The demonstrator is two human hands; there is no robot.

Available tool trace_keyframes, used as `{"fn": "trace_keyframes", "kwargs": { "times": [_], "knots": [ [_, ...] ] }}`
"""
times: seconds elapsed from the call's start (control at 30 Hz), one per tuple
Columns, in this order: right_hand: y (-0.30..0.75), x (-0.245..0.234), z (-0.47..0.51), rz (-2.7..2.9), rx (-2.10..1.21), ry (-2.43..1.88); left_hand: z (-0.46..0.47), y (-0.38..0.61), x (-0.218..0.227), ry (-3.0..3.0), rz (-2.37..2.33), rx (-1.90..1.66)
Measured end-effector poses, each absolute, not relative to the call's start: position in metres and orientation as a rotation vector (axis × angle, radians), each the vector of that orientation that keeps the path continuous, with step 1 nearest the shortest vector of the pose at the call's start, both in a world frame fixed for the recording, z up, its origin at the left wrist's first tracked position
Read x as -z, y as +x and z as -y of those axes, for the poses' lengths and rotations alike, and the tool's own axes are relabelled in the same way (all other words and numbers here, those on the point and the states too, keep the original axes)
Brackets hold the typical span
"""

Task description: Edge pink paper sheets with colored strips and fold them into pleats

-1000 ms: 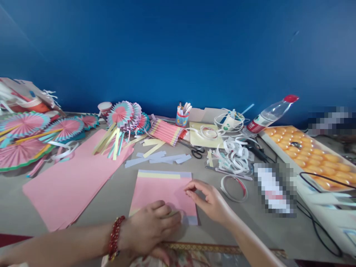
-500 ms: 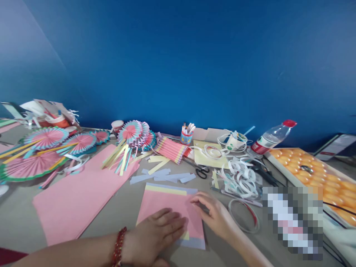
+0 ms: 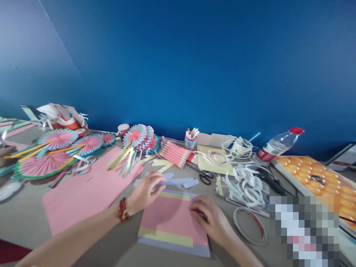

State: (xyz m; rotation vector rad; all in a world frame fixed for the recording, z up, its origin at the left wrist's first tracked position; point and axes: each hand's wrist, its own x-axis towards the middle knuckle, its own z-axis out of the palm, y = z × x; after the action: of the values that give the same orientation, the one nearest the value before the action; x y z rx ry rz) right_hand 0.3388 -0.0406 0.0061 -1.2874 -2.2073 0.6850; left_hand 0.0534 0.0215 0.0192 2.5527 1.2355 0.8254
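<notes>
Lying flat near the front edge of the table (image 3: pixel 25 222), the layered pink sheet (image 3: pixel 169 217) is being pressed down at its right side by the right hand (image 3: pixel 213 222), fingers curled together. The left hand (image 3: pixel 146 189) is being held outstretched, fingertips at the lavender strips (image 3: pixel 180 182) just beyond the sheet; whether a strip is being gripped cannot be told.

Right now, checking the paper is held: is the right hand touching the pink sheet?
Touching. The head view shows the right hand pressed onto the pink sheet at its right edge.
</notes>
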Motion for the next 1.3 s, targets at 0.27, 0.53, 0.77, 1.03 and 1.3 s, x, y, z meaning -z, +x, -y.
{"fn": "trace_keyframes", "kwargs": {
  "times": [0.27, 0.53, 0.77, 1.03, 1.3],
  "knots": [
    [0.339, -0.002, 0.040, 2.186, -0.678, -1.301, -0.057, 0.046, -0.002, 2.683, -1.445, -0.671],
    [0.340, -0.002, 0.038, 2.167, -0.681, -1.279, -0.080, 0.037, -0.014, 2.735, -1.690, -0.538],
    [0.341, -0.001, 0.039, 2.164, -0.689, -1.263, -0.083, 0.032, -0.014, 2.782, -1.745, -0.369],
    [0.341, -0.001, 0.038, 2.163, -0.682, -1.252, -0.090, 0.028, -0.023, 2.664, -1.799, -0.396],
    [0.341, -0.003, 0.038, 2.162, -0.697, -1.228, -0.095, 0.007, -0.040, 2.284, -1.691, -0.674]
  ]
}}
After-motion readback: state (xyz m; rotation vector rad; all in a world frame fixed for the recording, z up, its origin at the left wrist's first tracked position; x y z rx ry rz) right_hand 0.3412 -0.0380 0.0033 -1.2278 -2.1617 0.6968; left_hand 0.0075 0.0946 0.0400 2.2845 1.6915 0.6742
